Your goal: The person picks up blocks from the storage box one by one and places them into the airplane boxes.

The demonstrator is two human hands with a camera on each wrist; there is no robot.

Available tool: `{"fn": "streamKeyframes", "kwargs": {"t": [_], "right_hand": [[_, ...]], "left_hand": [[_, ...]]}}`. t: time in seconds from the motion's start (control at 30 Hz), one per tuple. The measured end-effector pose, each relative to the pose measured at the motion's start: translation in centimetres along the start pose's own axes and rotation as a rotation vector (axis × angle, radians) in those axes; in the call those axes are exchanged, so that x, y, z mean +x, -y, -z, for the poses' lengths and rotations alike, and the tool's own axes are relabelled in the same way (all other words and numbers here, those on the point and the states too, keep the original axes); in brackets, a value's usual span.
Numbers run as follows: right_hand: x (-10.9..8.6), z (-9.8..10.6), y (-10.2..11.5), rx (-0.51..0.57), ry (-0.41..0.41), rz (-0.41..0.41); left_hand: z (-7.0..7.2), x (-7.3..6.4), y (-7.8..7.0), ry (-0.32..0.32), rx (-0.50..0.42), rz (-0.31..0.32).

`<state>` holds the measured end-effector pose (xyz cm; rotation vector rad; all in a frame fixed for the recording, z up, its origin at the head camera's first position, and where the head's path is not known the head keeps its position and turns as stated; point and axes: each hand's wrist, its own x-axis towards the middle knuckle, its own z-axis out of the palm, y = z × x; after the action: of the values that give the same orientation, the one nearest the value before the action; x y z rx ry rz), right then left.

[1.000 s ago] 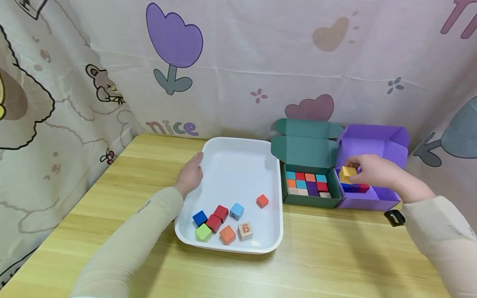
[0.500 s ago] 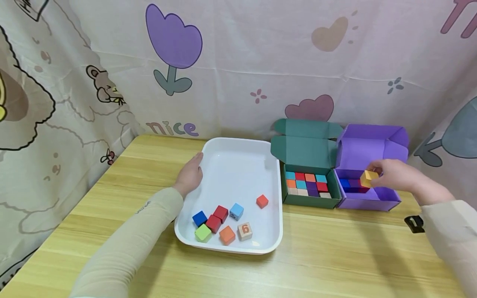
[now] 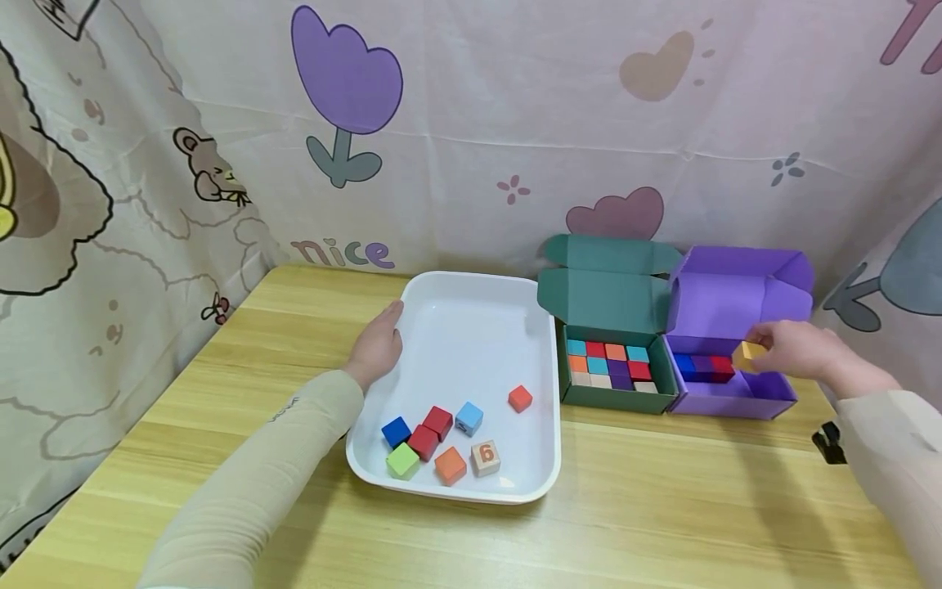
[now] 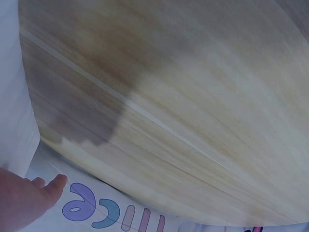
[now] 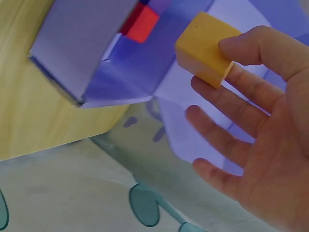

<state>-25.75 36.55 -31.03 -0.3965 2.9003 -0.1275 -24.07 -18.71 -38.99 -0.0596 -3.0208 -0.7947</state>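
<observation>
My right hand (image 3: 798, 353) pinches a yellow block (image 5: 205, 48) between thumb and fingers, over the right part of the purple box (image 3: 736, 404). Inside that box a row of blue, purple and red blocks (image 3: 704, 368) lies to the left of the yellow one. My left hand (image 3: 374, 348) holds the left rim of the white tray (image 3: 478, 319); part of its grip is hidden. Several loose cubes lie in the tray, among them a green cube (image 3: 402, 461), a wooden cube with a 6 (image 3: 485, 458) and a lone orange-red cube (image 3: 520, 398).
Left of the purple box stands a green box (image 3: 618, 399) with its lid up, filled with rows of coloured blocks. Both boxes and the tray stand on a wooden table (image 3: 648, 499). A printed cloth (image 3: 471, 123) hangs close behind them.
My right hand has carried the yellow block rightward, from above the blue and purple blocks to the right of the red one. My left hand and the tray have stayed put.
</observation>
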Motion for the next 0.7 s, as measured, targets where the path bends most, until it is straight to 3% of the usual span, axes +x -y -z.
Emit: {"fn": "streamKeyframes", "kwargs": {"t": [0.23,0.5,0.7], "right_hand": [[0.7,-0.9,-0.8,-0.040,-0.030,0.066],[1.1,-1.6,-1.9,-0.110,-0.045,0.063],[1.5,-2.2,-2.8,-0.093,-0.032,0.073]], "left_hand": [[0.0,0.0,0.1,0.003,-0.003,0.008],[-0.1,0.0,0.1,0.002,-0.002,0.013],[0.1,0.0,-0.1,0.008,0.002,0.014]]}}
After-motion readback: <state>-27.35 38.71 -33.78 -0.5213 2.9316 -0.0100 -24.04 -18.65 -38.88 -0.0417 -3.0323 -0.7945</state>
